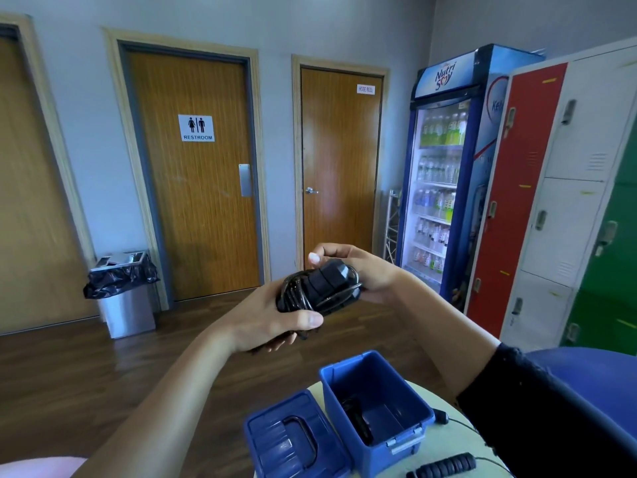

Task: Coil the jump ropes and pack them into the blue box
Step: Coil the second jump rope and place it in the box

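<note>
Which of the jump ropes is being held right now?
The coiled black jump rope, gripped by both hands above the blue box. Another lies inside the box; a third handle rests on the table.

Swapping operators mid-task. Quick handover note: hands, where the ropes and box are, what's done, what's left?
Left hand: gripping the coiled black jump rope from below.
Right hand: on the same bundle's far end, at the handles.
Blue box: open on the round table, with something dark inside, probably a rope already packed. Its lid lies beside it, to the left.
Another rope's black handle and thin cord lie loose on the table near the box.
Done: one bundle coiled, held above the box.
Left: drop it in, coil and pack the loose rope, probably close the lid.
</note>
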{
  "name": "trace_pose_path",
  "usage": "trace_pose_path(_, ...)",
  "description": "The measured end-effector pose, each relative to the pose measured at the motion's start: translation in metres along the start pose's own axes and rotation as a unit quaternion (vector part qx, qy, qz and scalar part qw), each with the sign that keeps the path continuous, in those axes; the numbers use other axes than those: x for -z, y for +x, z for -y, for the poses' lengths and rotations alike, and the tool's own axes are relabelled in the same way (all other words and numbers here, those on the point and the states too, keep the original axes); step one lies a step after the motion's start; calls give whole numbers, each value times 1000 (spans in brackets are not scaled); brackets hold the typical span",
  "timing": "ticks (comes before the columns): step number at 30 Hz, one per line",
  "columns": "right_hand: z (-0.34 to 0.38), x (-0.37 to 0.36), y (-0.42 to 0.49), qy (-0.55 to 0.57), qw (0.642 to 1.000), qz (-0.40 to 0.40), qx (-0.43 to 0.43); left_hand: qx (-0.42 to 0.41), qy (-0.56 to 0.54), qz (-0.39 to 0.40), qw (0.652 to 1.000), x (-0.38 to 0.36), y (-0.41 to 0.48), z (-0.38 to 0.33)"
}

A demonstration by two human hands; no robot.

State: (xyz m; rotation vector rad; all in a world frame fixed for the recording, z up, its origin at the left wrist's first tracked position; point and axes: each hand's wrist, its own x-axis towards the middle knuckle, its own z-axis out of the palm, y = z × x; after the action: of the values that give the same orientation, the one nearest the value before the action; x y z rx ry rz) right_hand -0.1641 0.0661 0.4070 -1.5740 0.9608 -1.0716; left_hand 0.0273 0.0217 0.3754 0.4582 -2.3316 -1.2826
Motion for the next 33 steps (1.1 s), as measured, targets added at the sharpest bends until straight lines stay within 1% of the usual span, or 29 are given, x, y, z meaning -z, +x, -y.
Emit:
trace_pose_path(2,-6,0,-4,2,1000,-18,-11,5,-11,6,1000,0,-1,6)
trace_pose_path(5,-9,-1,-10,-10,997,-66,-26,17,-39,5,999,0,-2,16)
trace_pose_path(8,-12,-4,-18,-26,994,-108,-25,25,-73,5,997,-2,-3,24)
trace_pose_path(12,-16,-12,-28,-16,988,-150,-25,35,-97,-1,995,-2,-2,31)
trace_pose_path(16,-18,-14,-36,-15,990,-139,6,39,-117,5,992,-5,0,37)
trace_pose_path(19,-22,-10,-42,-1,993,-115,41,34,-163,17,986,-5,2,42)
trace_pose_path(21,-23,-12,-43,-15,991,-122,58,35,-189,24,981,-5,3,45)
trace_pose_path(24,-25,-17,-40,-43,978,-191,66,43,-212,26,976,-5,4,48)
trace_pose_path(28,-28,-25,-35,-60,958,-271,77,42,-214,23,976,-5,5,50)
trace_pose_path(33,-34,-30,-29,-111,921,-365,83,43,-232,24,972,-8,5,54)
